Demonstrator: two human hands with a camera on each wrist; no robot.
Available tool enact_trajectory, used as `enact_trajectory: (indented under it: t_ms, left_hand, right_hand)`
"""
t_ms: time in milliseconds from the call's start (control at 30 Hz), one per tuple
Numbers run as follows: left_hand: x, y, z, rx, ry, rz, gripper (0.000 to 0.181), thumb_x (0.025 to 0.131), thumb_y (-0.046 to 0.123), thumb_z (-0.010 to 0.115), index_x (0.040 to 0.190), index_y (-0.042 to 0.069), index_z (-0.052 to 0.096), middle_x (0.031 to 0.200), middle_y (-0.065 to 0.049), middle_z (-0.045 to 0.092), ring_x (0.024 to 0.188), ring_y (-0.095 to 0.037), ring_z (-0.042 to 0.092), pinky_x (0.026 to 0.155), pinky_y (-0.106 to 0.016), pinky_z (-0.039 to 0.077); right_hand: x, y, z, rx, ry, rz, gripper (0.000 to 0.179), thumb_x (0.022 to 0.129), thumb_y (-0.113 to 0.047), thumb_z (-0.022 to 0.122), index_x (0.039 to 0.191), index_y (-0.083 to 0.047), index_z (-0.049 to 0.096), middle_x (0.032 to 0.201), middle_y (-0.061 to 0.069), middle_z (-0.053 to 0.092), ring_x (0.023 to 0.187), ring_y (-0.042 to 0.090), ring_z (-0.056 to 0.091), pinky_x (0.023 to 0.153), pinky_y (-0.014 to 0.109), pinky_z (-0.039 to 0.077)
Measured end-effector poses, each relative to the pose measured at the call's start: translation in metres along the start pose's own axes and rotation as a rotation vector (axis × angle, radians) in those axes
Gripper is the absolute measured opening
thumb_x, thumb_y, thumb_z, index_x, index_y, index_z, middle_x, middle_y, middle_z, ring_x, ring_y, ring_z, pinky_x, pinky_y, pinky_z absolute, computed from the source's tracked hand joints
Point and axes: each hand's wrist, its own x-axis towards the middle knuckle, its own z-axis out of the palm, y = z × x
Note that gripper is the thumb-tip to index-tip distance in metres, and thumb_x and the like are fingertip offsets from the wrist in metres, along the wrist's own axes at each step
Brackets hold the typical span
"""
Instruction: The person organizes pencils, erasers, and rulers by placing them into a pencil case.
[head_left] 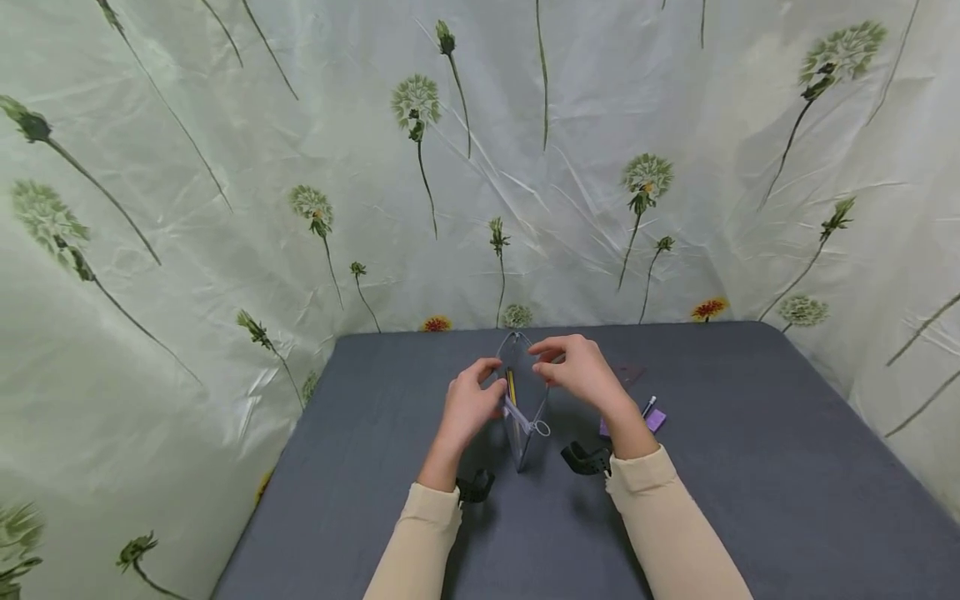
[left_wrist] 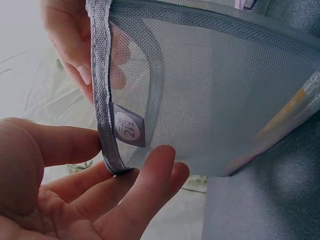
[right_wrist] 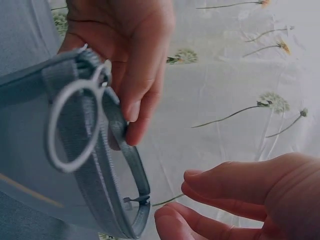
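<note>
A grey mesh zip pouch (head_left: pixel 517 435) stands upright on the table with its mouth spread apart. In the left wrist view, my left hand (left_wrist: pixel 100 190) pinches the pouch's bound edge beside a small printed label (left_wrist: pixel 129 126), thumb on one side and fingers on the other. My right hand (head_left: pixel 581 371) hovers at the opposite side of the mouth. Its thumb and fingers are slightly bent and apart from the rim in the right wrist view, with nothing between them. A round ring pull (right_wrist: pixel 75 125) hangs at the zip's near end. Inside the pouch is a yellow pencil-like stick (head_left: pixel 511 386).
Right of the pouch, partly behind my right forearm, lie a purple block (head_left: pixel 656 420) and a pen-like stick with a white end (head_left: pixel 649 406). A reddish see-through flat piece (head_left: pixel 628 377) lies farther back. A flower-printed curtain (head_left: pixel 570 208) borders the dark grey table (head_left: pixel 360 500).
</note>
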Motion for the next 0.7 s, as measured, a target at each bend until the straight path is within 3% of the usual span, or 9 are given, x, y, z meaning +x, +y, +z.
enact_trajectory:
  t_ms: [167,333,533,700]
  left_hand:
    - [0.001,-0.001,0.006,-0.027,-0.023,0.011,0.036,0.099,0.018,0.064,0.135,0.015,0.064,0.146,-0.014,0.054,0.071,-0.021,0.071,0.064,-0.042,0.060]
    - [0.000,-0.004,0.006,-0.062,-0.034,0.004,0.036,0.099,0.018,0.064,0.135,0.014,0.063,0.147,-0.014,0.053,0.069,-0.019,0.070,0.067,-0.046,0.060]
    - [0.000,-0.002,-0.002,-0.059,-0.032,0.021,0.036,0.100,0.018,0.063,0.136,0.016,0.063,0.147,-0.013,0.052,0.067,-0.020,0.070,0.066,-0.045,0.060]
    - [0.001,-0.001,-0.006,-0.059,-0.030,0.022,0.036,0.100,0.017,0.063,0.135,0.017,0.063,0.147,-0.012,0.052,0.069,-0.019,0.070,0.067,-0.046,0.060]
  right_hand:
    - [-0.002,-0.003,-0.013,-0.048,-0.010,0.007,0.028,0.095,-0.016,0.072,0.122,-0.017,0.073,0.106,0.006,0.071,0.084,0.026,0.071,0.069,0.038,0.058]
    - [-0.004,-0.008,-0.027,-0.127,0.004,-0.027,0.028,0.095,-0.016,0.071,0.122,-0.017,0.073,0.106,0.006,0.072,0.079,0.019,0.070,0.062,0.036,0.054]
    - [-0.002,-0.015,-0.045,-0.219,-0.008,-0.101,0.026,0.094,-0.019,0.072,0.120,-0.019,0.074,0.105,0.004,0.073,0.083,0.016,0.069,0.067,0.036,0.055]
    - [-0.005,-0.014,-0.061,-0.271,-0.090,-0.134,0.025,0.093,-0.015,0.073,0.118,-0.017,0.075,0.102,0.001,0.073,0.085,0.018,0.068,0.070,0.037,0.054]
